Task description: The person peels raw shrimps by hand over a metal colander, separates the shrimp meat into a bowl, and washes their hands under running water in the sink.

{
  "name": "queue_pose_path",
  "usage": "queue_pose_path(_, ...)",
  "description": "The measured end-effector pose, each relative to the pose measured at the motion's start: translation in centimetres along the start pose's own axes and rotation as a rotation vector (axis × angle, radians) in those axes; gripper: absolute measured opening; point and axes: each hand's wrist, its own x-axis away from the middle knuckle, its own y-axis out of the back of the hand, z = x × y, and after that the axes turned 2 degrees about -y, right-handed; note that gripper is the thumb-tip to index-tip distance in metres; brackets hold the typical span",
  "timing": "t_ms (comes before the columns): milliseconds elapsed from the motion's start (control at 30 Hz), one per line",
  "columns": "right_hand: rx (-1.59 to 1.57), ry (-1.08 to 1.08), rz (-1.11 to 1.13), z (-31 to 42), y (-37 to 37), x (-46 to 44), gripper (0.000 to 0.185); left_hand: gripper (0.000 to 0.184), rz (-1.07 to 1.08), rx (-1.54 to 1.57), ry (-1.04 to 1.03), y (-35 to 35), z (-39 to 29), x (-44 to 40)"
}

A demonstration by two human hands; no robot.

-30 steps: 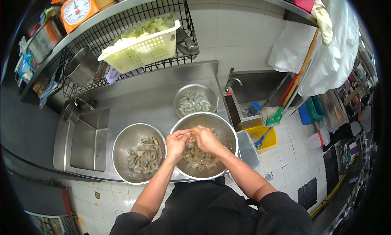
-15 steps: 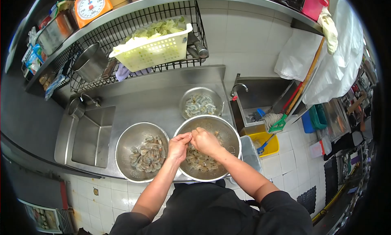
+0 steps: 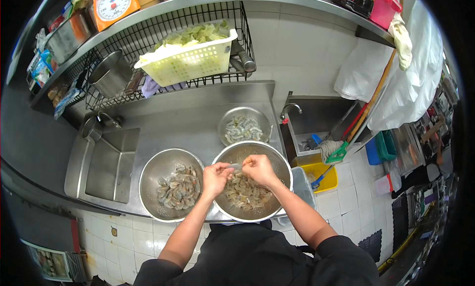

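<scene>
Over the right-hand steel colander (image 3: 284, 197), my left hand (image 3: 216, 179) pinches a pale shrimp (image 3: 236, 166) between thumb and fingers. Its other end meets the pinched fingertips of my right hand (image 3: 259, 170); the exact grip there is too small to make out. Below them, shrimp shells and heads (image 3: 247, 193) lie in the colander. To the left stands another colander (image 3: 151, 174) with a heap of whole grey shrimp (image 3: 178, 188). Behind, a smaller steel bowl (image 3: 225, 118) holds peeled, bluish-white shrimp (image 3: 243, 129).
A sink (image 3: 111, 167) with a tap lies at the left of the steel counter (image 3: 163, 135). A wire rack above carries a leafy-green basket (image 3: 190, 63) and a steel pot (image 3: 110, 74). On the right are a deep sink (image 3: 321, 112), mops and a yellow bucket (image 3: 326, 179).
My hands were close together half a second ago. Now the right hand has moved away to the right, and the shrimp shows between them.
</scene>
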Motion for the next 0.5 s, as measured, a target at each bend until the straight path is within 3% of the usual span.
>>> queue_pose_path(133, 0.193, 0.010, -0.076, 0.0, 0.5, 1.2, 0.013, 0.015, 0.027, -0.076, -0.031, 0.1, 0.6, 0.7)
queue_pose_path(233, 0.159, -0.063, -0.056, -0.9, -0.2, 1.2, 0.013, 0.014, 0.050, -0.132, -0.123, -0.9, 0.5, 0.9)
queue_pose_path(300, 0.138, -0.068, -0.070, -1.2, -0.4, 0.7, 0.011, 0.015, 0.134, -0.401, -0.242, -1.0, 0.2, 0.9)
queue_pose_path(367, 0.113, -0.083, -0.079, -1.5, -0.3, 0.3, 0.009, 0.017, 0.156, -0.479, -0.295, -0.9, -0.2, 0.7)
queue_pose_path(433, -0.238, -0.307, 0.022, -0.7, 0.2, 0.6, 0.005, 0.017, 0.145, -0.524, -0.297, -1.1, -0.4, 0.7)
queue_pose_path(500, -0.358, -0.357, 0.029, -0.7, 0.4, 0.8, 0.004, 0.018, 0.143, -0.504, -0.252, -1.4, -0.7, 0.8)
